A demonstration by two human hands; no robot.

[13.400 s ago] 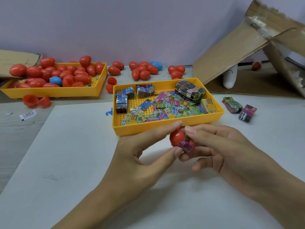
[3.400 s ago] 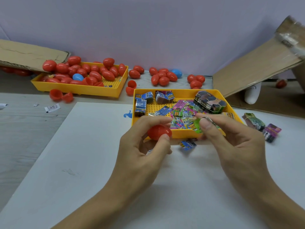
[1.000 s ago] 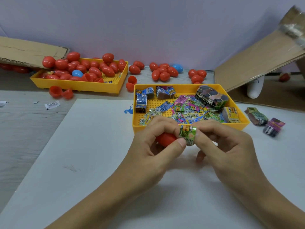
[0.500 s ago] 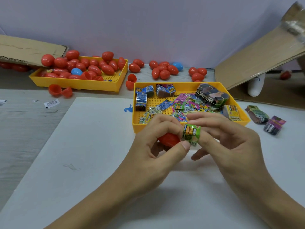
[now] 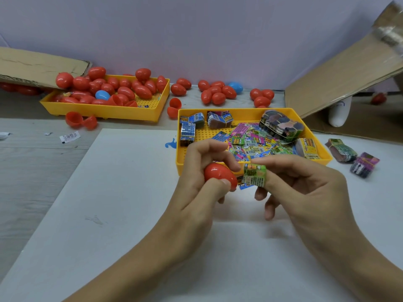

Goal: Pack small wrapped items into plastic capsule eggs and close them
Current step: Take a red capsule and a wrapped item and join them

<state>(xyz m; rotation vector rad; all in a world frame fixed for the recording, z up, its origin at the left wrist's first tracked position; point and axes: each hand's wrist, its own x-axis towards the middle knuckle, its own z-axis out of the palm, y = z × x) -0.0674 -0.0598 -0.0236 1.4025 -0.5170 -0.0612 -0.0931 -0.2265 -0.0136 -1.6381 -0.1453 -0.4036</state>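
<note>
Gripping a red capsule egg [image 5: 219,174] between curled fingers and thumb, the left hand [image 5: 196,192] holds it just above a white sheet [image 5: 109,214], at the near edge of a yellow tray [image 5: 322,158]. Beside it, the right hand [image 5: 305,190] pinches a small green wrapped item [image 5: 254,175] between forefinger and thumb, its remaining fingers loosely curled underneath. The wrapped item sits just beside the egg's right end; whether the two touch cannot be told. A blue wrapper [image 5: 245,185] shows below the green one, between the two sets of fingertips.

Directly beyond the fingers, the tray holds a scatter of colourful flat packets [image 5: 250,142], several blue banded bundles [image 5: 187,131] at its left side and a larger wrapped stack [image 5: 280,125] at its far right corner. To the right of the right hand's knuckles, two more bundles [image 5: 353,158] lie on the sheet outside the tray.

Farther off, beyond the left hand's fingers, a second yellow tray [image 5: 109,111] is heaped with red eggs [image 5: 122,88] and one blue egg [image 5: 102,95]. Loose red eggs [image 5: 216,92] and another blue one [image 5: 236,87] lie along the wall, with open red halves [image 5: 80,122] on the grey tabletop [image 5: 32,171]. Cardboard flaps [image 5: 340,73] lean at far right.
</note>
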